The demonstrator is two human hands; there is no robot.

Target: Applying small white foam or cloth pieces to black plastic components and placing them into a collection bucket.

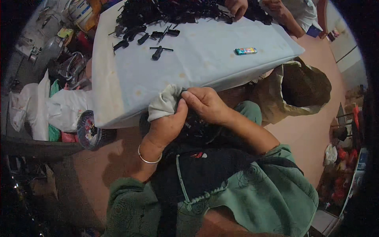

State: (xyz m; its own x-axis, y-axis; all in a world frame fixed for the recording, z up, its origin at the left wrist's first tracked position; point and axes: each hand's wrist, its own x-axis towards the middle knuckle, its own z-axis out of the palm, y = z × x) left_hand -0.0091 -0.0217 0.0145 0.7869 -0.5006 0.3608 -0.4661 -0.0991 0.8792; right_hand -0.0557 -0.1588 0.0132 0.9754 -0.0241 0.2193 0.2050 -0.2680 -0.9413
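A small black part (188, 118) is being worked at the near edge of the tabletop (205, 55), right at the person's lap. It is so dark and so covered by fingers that its long axis and the way it points cannot be told. More black pieces are bunched just beneath it, in the dark lap.

The tabletop is draped in a pale, stained cloth (130, 79), and a fold of that cloth is caught up beside the left hand (167, 126). At the far end a big heap of black parts (166, 10) is piled, with a few loose T-shaped ones (158, 51) strewn nearer, each with a stubby body and a thin cross-pin. A small turquoise lighter (245, 51) is seen lying alone toward the right, long side across the view. Another person's hands (237, 7) are busy at the heap.

The floor is reddish-brown. An open brown sack (304, 87) is slumped to the right, white bags (59, 106) and clutter to the left.

The left hand is closed around the cloth fold, thumb pressed up. The right hand (207, 104) is curled over from the right, fingertips pinched narrow against that thumb, and the black part is held between the two hands.
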